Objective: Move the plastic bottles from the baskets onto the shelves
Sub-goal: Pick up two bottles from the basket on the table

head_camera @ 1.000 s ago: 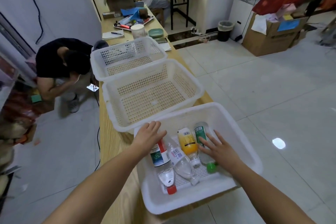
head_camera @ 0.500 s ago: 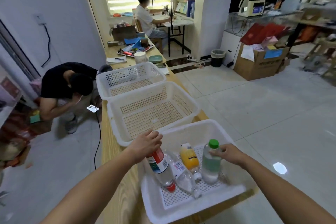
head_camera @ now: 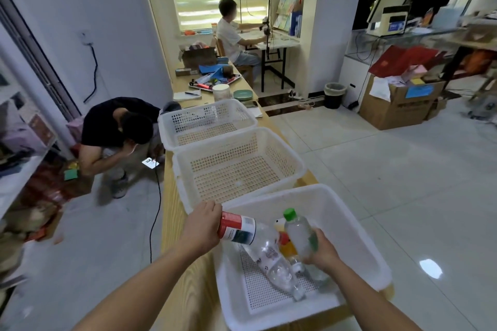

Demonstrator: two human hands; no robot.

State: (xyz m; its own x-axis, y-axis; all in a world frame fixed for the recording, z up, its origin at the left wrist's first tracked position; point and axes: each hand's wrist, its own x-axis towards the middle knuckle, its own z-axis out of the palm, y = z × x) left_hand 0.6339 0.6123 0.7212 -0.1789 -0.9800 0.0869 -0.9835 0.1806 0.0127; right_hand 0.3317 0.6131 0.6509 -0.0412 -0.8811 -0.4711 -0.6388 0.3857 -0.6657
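My left hand (head_camera: 202,226) grips a clear bottle with a red and dark label (head_camera: 238,228), lifted and lying sideways over the nearest white basket (head_camera: 357,226). My right hand (head_camera: 321,248) holds a green-capped clear bottle (head_camera: 298,234) upright above the same basket. On the basket floor lies a clear bottle with a pale printed label (head_camera: 277,269). An orange bottle (head_camera: 287,247) lies behind it, partly hidden by the bottle in my right hand.
Two more white baskets (head_camera: 285,153) (head_camera: 242,113) stand in a row further along the long wooden table (head_camera: 174,223). A person crouches on the floor at the left (head_camera: 115,126). Shelves (head_camera: 16,177) line the left edge. A cardboard box (head_camera: 398,107) stands at the right.
Both hands reached into the basket, took hold of a bottle each and lifted them. The red-labelled bottle now lies sideways in the air; the green-capped one rose clear of the basket floor.
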